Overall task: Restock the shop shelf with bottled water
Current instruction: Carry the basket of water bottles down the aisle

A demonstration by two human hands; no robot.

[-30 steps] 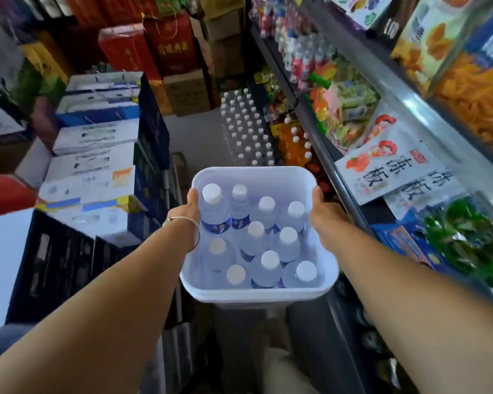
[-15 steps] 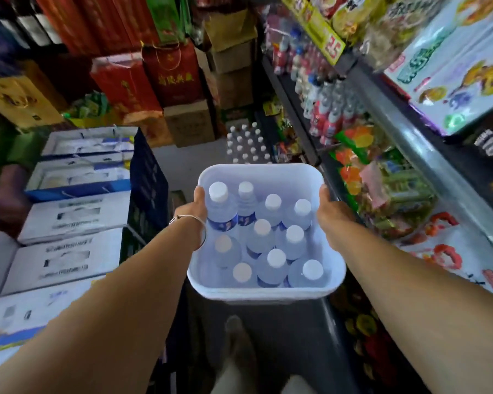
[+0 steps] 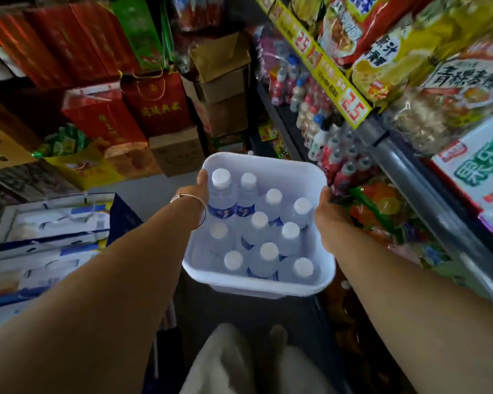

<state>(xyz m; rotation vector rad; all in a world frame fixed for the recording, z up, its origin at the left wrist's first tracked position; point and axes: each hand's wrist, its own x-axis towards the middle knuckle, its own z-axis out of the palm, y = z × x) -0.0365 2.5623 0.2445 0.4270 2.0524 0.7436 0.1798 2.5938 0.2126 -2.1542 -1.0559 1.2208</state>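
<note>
Both forearms stretch out from me, and I've got the white tub held up between the hands. My left hand grips its rim at nine o'clock, thumb over the edge; my right hand clasps the rim at three o'clock. Inside, the water bottles stand upright, white caps up, packed together. Beyond, at two o'clock, the shop shelf holds small drink bottles under yellow price tags. At eleven o'clock, red gift boxes are stacked.

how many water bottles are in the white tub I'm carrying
10 water bottles stand in the white tub: four along the far row, three across the middle, three nearest me. None looks hidden.
</note>
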